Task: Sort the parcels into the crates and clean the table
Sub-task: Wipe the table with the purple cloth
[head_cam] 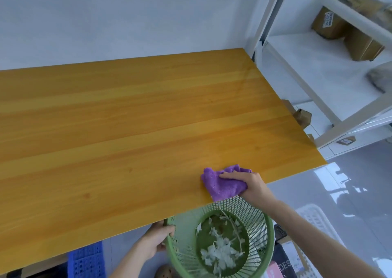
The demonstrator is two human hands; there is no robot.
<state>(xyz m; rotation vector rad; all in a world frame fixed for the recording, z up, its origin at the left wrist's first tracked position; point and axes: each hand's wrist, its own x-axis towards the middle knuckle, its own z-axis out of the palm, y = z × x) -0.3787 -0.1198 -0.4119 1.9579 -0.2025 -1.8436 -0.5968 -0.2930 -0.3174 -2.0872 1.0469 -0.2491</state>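
A purple cloth (220,185) lies bunched on the near edge of the yellow wooden table (127,118). My right hand (249,185) grips the cloth and presses it against the tabletop. Just below that edge hangs a green mesh waste basket (184,243) with white paper scraps (220,250) in its bottom. My left hand (158,240) holds the basket by its left rim, fingers curled over it. The basket's mouth sits under the cloth.
A white metal shelf rack (331,99) with brown cardboard parcels (347,34) stands at the table's right end. A blue crate (87,260) is on the floor under the table. A white crate (318,220) and boxes (286,260) lie on the floor at right.
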